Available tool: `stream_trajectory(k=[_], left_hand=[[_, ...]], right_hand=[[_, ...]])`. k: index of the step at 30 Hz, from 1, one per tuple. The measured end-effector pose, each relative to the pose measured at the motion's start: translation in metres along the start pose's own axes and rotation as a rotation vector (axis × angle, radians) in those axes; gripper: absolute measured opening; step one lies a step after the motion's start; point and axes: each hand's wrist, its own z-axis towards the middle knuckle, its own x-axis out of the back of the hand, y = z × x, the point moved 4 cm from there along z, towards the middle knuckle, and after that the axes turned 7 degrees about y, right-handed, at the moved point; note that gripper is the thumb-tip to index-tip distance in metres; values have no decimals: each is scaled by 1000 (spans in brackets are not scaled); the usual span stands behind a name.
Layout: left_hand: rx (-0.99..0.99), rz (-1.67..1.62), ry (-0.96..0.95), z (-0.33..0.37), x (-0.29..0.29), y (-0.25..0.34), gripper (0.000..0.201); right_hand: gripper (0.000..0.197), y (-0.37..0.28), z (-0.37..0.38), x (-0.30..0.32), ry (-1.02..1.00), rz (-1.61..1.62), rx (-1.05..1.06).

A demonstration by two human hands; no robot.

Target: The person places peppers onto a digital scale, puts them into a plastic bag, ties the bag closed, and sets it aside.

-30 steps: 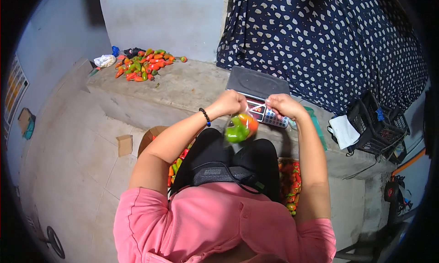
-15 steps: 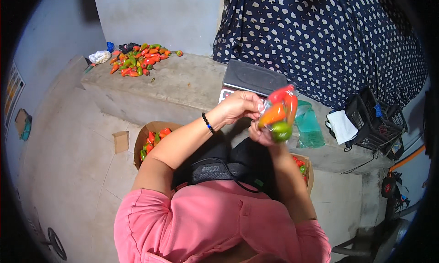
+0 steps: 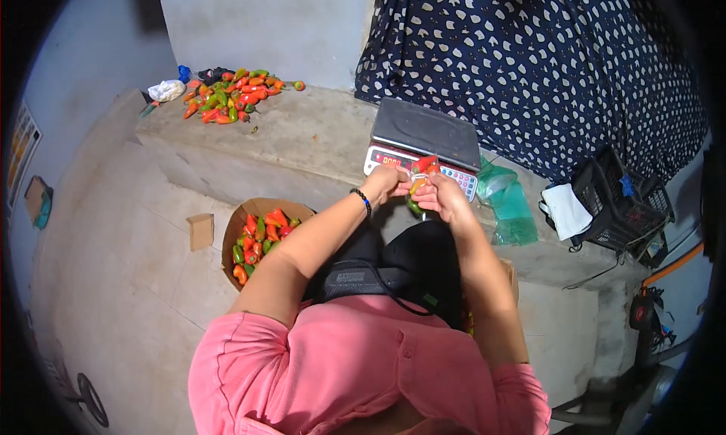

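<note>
A small clear plastic bag of peppers [image 3: 426, 165], red, orange and green, is held up in front of the scale, between my two hands. My left hand [image 3: 386, 184] pinches a whitish twisted part of the bag from the left. At the bag's right side, my right hand [image 3: 446, 196] has its fingers closed on the plastic as well. Just beyond stands a digital scale [image 3: 425, 128] with a dark platform and a lit red display, partly covered by the bag and hands. The exact finger grip is small and hard to make out.
A loose heap of peppers [image 3: 234, 96] lies on the concrete ledge [image 3: 302, 132], beside a white bundle [image 3: 166, 91]. On the floor, a cardboard box [image 3: 227, 242] holds more peppers. Green plastic bags [image 3: 510, 208], a white cloth [image 3: 567, 209] and black crates [image 3: 620, 200] are to the right.
Both hands have brought the bag of peppers left and slightly down. The right hand has swung up beside the left, and the scale's display has come into view.
</note>
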Motion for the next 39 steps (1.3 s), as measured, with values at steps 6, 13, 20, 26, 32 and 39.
stream_trajectory(k=[6, 13, 20, 26, 32, 39], left_hand=[[249, -489, -163, -21, -22, 1, 7], [-263, -260, -785, -100, -23, 69, 8], [-910, 862, -141, -73, 0, 77, 10], [-567, 445, 170, -1, 4, 25, 9], [74, -413, -37, -4, -14, 1, 8], [-26, -548, -45, -18, -24, 1, 10]], right_hand=[[24, 38, -47, -37, -57, 347, 455], [20, 2, -76, -20, -707, 301, 243], [19, -65, -30, -12, -420, -714, 276], [26, -40, 3, -26, 122, -632, 382], [15, -17, -21, -23, 565, -900, 968], [15, -7, -34, -28, 636, -909, 1099]])
